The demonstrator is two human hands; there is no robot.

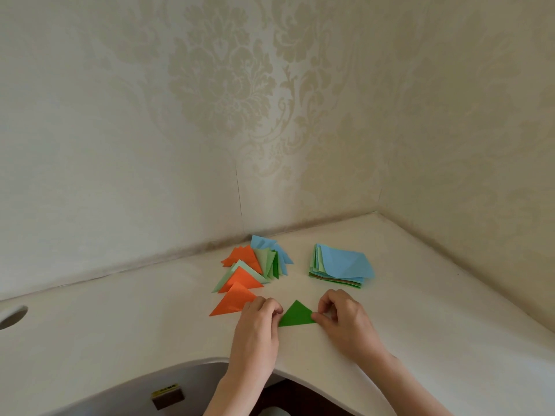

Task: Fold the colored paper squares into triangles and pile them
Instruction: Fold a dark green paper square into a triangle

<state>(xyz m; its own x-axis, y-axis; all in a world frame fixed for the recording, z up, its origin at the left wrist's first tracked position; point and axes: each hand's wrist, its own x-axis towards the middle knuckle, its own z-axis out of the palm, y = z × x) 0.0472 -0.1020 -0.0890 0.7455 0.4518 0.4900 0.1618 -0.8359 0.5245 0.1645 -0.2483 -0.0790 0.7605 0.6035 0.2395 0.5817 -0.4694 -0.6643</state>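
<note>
Both hands are pinching the green triangle [296, 315] — left hand [258, 318] and right hand [342, 315] gripping opposite corners, probably sharpening the crease — the pile of triangles [252, 268] waiting nearby.

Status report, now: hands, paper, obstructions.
Left hand and right hand pinching opposite corners of green triangle, flat on table. Folded pile behind left hand, unfolded stack behind right. Nothing obstructing.
</note>
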